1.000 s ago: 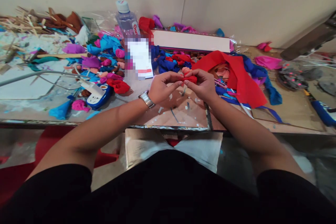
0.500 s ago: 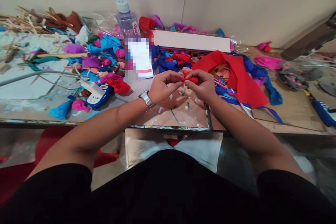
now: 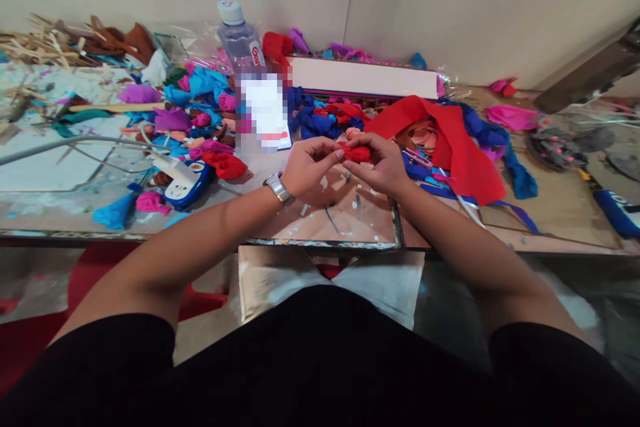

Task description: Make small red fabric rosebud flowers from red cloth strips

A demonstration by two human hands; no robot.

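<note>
A small piece of red crepe paper (image 3: 359,152), bunched up, is between my hands just above the table. My left hand (image 3: 315,163), with a metal watch at the wrist, pinches its left end between thumb and fingers. My right hand (image 3: 381,163) curls around the other side, the thumb below and the fingers above. A peach-coloured paper bit (image 3: 353,133) shows right behind the right fingertips; whether it touches them I cannot tell. Close by on the right lies a long red crepe paper strip (image 3: 470,167), draped over peach and blue pieces.
Rolled paper flowers in many colours crowd the table's left side, around a blue-and-white power socket (image 3: 187,183). Behind them stand a plastic bottle (image 3: 240,40) and a phone (image 3: 267,110) with a blurred screen. A white box (image 3: 363,77) lies at the back; wooden sticks (image 3: 50,43) pile far left.
My right hand has shifted slightly left, and its thumb has moved away from the left fingertips. The red paper has turned a little and lies lower in the fingers.
</note>
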